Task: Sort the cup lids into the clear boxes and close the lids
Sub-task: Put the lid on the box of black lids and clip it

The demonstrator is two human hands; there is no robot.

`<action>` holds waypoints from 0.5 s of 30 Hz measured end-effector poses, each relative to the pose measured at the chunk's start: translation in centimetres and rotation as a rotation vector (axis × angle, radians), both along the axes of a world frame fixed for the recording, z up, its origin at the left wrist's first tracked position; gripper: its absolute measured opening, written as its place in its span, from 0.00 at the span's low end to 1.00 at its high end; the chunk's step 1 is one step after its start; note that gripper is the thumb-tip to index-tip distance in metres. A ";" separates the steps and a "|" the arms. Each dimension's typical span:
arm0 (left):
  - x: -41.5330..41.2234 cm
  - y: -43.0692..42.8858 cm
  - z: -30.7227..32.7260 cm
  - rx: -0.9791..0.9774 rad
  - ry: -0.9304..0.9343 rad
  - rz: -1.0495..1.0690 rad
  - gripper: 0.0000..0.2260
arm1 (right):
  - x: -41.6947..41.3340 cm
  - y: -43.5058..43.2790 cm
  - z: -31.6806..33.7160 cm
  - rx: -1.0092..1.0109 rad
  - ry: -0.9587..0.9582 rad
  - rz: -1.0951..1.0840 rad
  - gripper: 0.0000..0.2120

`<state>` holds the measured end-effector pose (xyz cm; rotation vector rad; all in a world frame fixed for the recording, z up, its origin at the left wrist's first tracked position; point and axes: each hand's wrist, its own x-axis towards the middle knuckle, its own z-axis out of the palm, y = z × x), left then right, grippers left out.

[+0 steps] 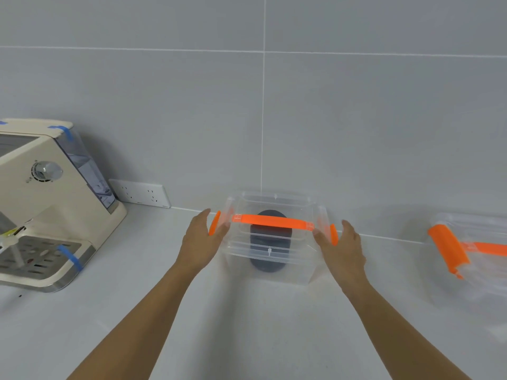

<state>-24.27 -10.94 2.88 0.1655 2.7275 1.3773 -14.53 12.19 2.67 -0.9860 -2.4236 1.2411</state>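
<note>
While both hands flanked it, the clear box sat lidded on the surface.
Left hand and right hand had fingers spread, gripping nothing; dark lids inside. A coffee machine stood left, a second box right, both clear of the hands.

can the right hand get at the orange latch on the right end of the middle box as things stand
Probably yes. The right hand is open right beside the orange latch on the clear box, nothing lies between them, and the latch stands flared outward.

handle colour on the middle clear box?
Orange handle across the lid of the clear box, shown in the head view.
</note>
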 end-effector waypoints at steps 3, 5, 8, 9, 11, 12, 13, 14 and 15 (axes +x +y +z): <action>-0.1 0.2 -0.4 0.231 -0.266 0.108 0.37 | 0.5 -0.4 -0.1 -0.523 0.046 -0.126 0.39; 0.0 0.4 -1.1 0.290 -0.367 0.135 0.36 | 0.7 -0.5 -0.3 -0.705 0.056 -0.144 0.32; 0.1 0.6 -1.5 0.475 -0.431 0.179 0.27 | 0.6 -0.7 -0.6 -0.685 0.109 -0.163 0.22; 0.1 0.7 -1.6 0.495 -0.401 0.176 0.24 | 0.5 -0.7 -0.7 -0.621 0.131 -0.162 0.19; 0.2 0.8 -1.4 0.472 -0.265 0.163 0.19 | 0.4 -0.8 -0.7 -0.433 0.151 -0.125 0.15; 0.4 0.9 -1.3 0.433 -0.179 0.149 0.16 | 0.4 -0.9 -0.8 -0.326 0.144 -0.096 0.13; 0.5 0.9 -1.2 0.385 -0.107 0.128 0.13 | 0.4 -1.0 -0.8 -0.230 0.136 -0.067 0.11; 0.6 1.0 -1.2 0.345 -0.053 0.104 0.10 | 0.5 -1.0 -0.9 -0.150 0.127 -0.044 0.10; 0.6 1.0 -1.3 0.307 -0.019 0.086 0.08 | 0.5 -1.0 -0.9 -0.090 0.119 -0.027 0.10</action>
